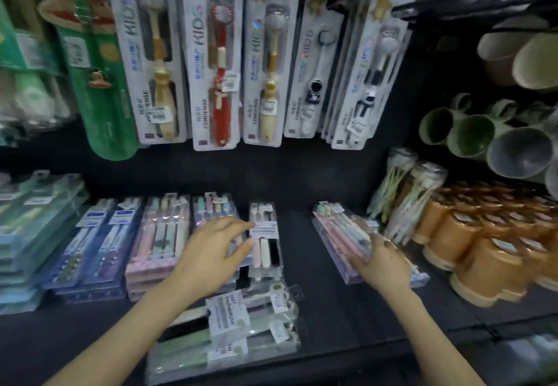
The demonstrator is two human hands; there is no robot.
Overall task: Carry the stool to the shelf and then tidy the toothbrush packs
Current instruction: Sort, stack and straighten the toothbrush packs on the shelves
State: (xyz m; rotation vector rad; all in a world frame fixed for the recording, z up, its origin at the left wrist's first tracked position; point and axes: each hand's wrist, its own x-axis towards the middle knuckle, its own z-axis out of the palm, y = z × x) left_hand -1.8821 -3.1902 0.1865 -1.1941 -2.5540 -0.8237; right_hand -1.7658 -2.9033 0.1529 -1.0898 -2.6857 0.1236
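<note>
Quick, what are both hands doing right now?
Left hand: fingers at the edge of the three-brush pack; grip cannot be told.
Right hand: holding the pastel toothbrush pack.

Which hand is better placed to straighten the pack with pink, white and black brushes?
Left. The left hand has its fingertips at that pack; the right hand is busy, gripping a tilted pastel pack farther right.

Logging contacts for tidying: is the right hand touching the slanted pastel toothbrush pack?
Touching. Head view: the right hand curls its fingers over the near end of the slanted pastel toothbrush pack.
</note>
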